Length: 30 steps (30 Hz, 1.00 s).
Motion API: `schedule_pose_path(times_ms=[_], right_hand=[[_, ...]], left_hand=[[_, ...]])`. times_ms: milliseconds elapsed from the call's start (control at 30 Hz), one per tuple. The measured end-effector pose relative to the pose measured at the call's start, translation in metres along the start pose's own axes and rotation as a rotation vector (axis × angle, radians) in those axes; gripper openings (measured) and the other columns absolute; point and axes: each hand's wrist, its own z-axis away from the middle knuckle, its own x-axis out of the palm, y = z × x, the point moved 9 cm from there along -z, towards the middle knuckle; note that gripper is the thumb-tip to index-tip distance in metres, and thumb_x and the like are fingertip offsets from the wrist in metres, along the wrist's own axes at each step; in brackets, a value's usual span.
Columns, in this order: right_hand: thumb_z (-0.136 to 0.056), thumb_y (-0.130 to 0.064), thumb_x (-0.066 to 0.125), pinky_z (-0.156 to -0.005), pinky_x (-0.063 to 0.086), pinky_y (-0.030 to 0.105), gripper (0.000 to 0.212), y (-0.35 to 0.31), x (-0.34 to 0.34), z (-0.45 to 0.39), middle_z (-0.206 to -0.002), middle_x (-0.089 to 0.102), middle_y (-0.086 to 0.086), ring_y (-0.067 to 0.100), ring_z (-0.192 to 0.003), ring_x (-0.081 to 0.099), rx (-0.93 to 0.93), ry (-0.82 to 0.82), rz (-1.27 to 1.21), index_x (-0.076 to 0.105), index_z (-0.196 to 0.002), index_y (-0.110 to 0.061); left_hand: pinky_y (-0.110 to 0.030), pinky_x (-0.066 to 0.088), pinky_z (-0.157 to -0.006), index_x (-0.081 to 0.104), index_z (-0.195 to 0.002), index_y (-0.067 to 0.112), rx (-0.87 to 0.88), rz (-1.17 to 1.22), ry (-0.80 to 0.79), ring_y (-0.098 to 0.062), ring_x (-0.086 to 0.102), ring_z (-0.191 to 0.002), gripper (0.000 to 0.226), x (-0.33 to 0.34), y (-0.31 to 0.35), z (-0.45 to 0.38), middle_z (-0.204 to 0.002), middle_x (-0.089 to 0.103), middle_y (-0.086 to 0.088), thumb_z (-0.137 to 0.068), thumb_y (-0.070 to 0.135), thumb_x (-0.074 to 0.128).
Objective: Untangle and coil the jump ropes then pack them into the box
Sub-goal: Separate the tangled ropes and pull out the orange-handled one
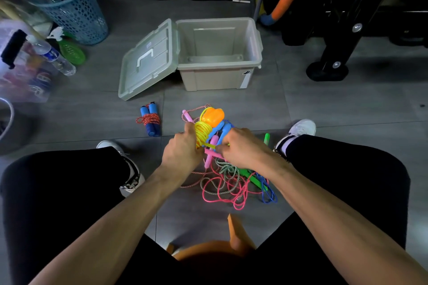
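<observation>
Winding the yellow rope tight

Left hand [183,146] grips the yellow coil [202,132]; right hand [240,146] pinches its free end. Judging: keep wraps snug, clear of the tangle [231,183] on the floor, before the open box [220,53].

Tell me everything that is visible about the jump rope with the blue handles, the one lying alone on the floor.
The blue-handled jump rope is already coiled into a compact bundle. Its two handles look like blue foam grips with darker ends and lie side by side, pointing roughly toward the box. A braided red-and-white cord is wrapped around their middle. It rests on the grey tiled floor, left of the tangled pile and in front of the lid. Neither hand touches it.
</observation>
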Motion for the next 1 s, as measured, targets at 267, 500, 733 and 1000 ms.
schedule_pose_path(times_ms=[267, 500, 733, 1000], right_hand=[[-0.097, -0.029, 0.054, -0.047, 0.032, 0.012, 0.051, -0.005, -0.019, 0.017, -0.044, 0.043, -0.008, 0.005, -0.050, 0.045, -0.035, 0.031, -0.062, 0.050, -0.047, -0.028], [-0.081, -0.024, 0.067, -0.049, 0.030, 0.036, 0.043, -0.006, -0.046, 0.014, -0.043, 0.031, 0.003, 0.024, -0.047, 0.026, -0.043, 0.491, -0.152, 0.040, -0.051, -0.011], [-0.085, -0.022, 0.069, -0.047, 0.044, 0.030, 0.033, 0.005, -0.046, 0.016, -0.051, 0.058, 0.009, 0.025, -0.048, 0.054, -0.083, 0.700, -0.618, 0.058, -0.064, 0.001], [-0.090, -0.014, 0.067, -0.069, 0.035, 0.004, 0.015, -0.010, -0.060, 0.028, -0.083, 0.054, 0.009, 0.010, -0.070, 0.051, -0.241, 0.937, -0.347, 0.075, -0.099, -0.004]], left_hand=[[-0.042, 0.052, -0.062, 0.033, -0.136, 0.003, -0.019, 0.023, 0.016, -0.037, 0.061, -0.078, 0.062, -0.008, 0.001, -0.012, -0.087, 0.060, -0.016, -0.082, 0.015, 0.061], [-0.035, 0.037, -0.056, 0.015, -0.145, 0.013, 0.100, -0.305, 0.072, -0.037, 0.066, -0.085, 0.068, -0.007, 0.031, 0.011, -0.099, 0.064, -0.013, -0.089, 0.009, 0.053], [-0.035, 0.037, -0.055, 0.008, -0.150, 0.020, 0.138, -0.162, 0.153, -0.039, 0.066, -0.083, 0.072, -0.019, 0.041, 0.010, -0.115, 0.059, -0.015, -0.094, 0.020, 0.054], [-0.043, 0.050, -0.054, 0.010, -0.147, 0.029, 0.260, 0.130, 0.205, -0.041, 0.060, -0.070, 0.084, -0.021, 0.050, 0.021, -0.108, 0.056, -0.013, -0.082, 0.008, 0.060]])
